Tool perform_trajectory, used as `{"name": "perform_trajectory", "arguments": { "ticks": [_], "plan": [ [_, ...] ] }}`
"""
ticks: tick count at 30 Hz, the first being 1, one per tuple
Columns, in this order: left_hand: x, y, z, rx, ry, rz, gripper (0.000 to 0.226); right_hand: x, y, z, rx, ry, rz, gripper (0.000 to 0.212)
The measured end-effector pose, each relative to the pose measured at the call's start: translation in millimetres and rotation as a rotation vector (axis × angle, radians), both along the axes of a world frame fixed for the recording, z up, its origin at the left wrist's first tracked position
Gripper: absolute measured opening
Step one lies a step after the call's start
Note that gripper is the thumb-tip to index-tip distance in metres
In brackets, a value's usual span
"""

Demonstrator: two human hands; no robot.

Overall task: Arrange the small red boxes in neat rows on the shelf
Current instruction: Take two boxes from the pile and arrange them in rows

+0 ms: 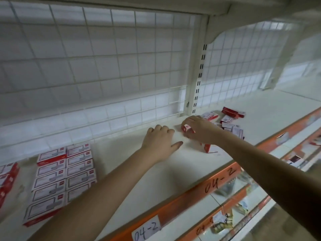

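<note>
Nearest the camera ran the orange front rail (196,193) of the shelf (156,169), hand-marked "04-2" in black, with a white label (146,229) bearing the same figures stuck lower on it. Both bare forearms reached over that rail onto the white shelf. Behind stood a white wire grid (97,66) as the back wall, and a slotted upright post (199,79) divided it from the next bay. Lower shelves at the right held blurred packets that could not be made out. At the left, small red boxes lay flat in two neat rows (60,178), touching one another, white faces up, with more red boxes (7,180) at the far left edge. A loose heap of boxes (229,119) lay tumbled near the post, some tilted, some overlapping. The left hand (160,142) rested on bare shelf, palm down, knuckles bent and thumb stretched out toward the right, holding nothing. The right hand (198,130) was just beside it, fingers curled around one red box (186,127) lifted at the near edge of the heap. Another red box (207,148) stood tilted on the shelf under the right wrist, partly hidden by the arm. The tidy rows lay well apart from both hands, off to the left.
</note>
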State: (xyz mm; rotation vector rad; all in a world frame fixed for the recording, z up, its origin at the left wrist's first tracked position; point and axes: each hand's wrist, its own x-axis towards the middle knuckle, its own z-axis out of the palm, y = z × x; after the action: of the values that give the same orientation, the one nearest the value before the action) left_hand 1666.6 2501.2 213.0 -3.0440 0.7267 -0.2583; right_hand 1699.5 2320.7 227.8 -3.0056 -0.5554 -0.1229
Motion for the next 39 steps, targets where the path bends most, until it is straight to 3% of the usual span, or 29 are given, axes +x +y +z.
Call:
{"name": "perform_trajectory", "arguments": {
  "ticks": [13, 19, 32, 36, 39],
  "plan": [
    [51, -179, 21, -0.053, 0.003, -0.008, 0.055, 38, -202, -3, 0.126, -0.012, -0.241, 0.046],
    [91, -256, 16, -0.037, 0.087, 0.090, 0.053, 80, -275, -17, 0.178, 0.015, -0.293, 0.047],
    [133, -308, -10, -0.043, 0.212, 0.391, 0.037, 142, -302, -57, 0.334, -0.006, -0.426, 0.046],
    [138, -308, -9, -0.054, 0.246, 0.397, 0.033, 146, -305, -63, 0.316, -0.005, -0.454, 0.046],
    [139, -302, -9, -0.123, 0.221, 0.367, 0.030, 144, -310, -63, 0.444, -0.013, -0.444, 0.041]
  ]
}}
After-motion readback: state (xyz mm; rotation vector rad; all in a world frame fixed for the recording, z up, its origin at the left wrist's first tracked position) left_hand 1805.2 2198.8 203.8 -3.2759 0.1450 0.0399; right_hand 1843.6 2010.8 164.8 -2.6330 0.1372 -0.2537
